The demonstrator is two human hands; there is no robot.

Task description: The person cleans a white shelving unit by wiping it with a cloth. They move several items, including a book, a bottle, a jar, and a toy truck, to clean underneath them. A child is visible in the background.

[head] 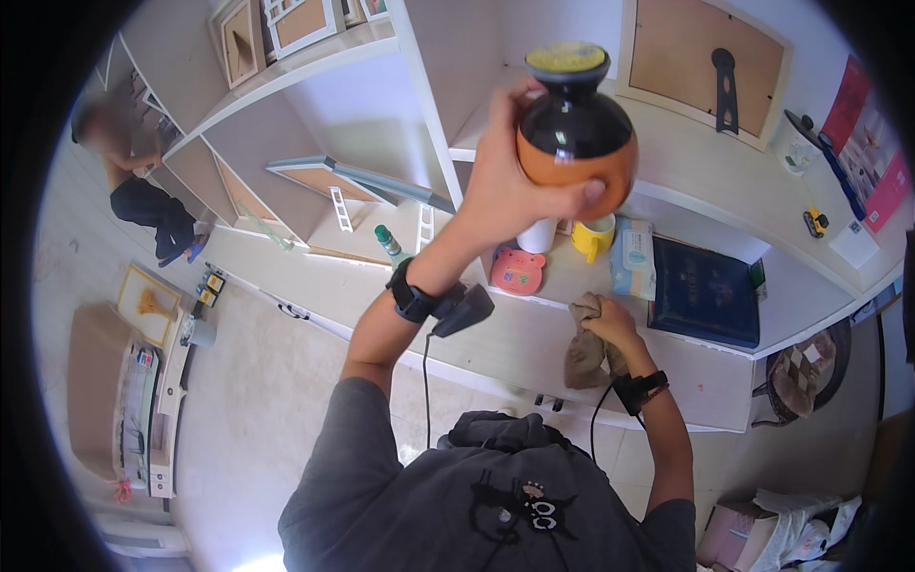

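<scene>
My left hand (500, 179) grips a round, narrow-necked ceramic bottle (575, 146), raised above the lower shelf. The bottle is glossy black on its upper part and orange-brown below, with a yellow top. Low on the right, my right hand (613, 322) clutches a crumpled brown cloth (587, 350) on the cabinet's front ledge. Just beyond the cloth are a pink pig-shaped piece (518, 272), a yellow mug (593, 237) and a soft pack of wipes (632, 257). A dark blue case (704, 292) lies to the right of the pack.
Framed pictures (325, 179) lean in the left compartments, beside a green-capped bottle (388, 239). On the upper right shelf stand a frame back (704, 64) and a small yellow toy vehicle (815, 222). A person (146, 186) is at the shelving's far left. A cushioned chair (804, 372) stands right.
</scene>
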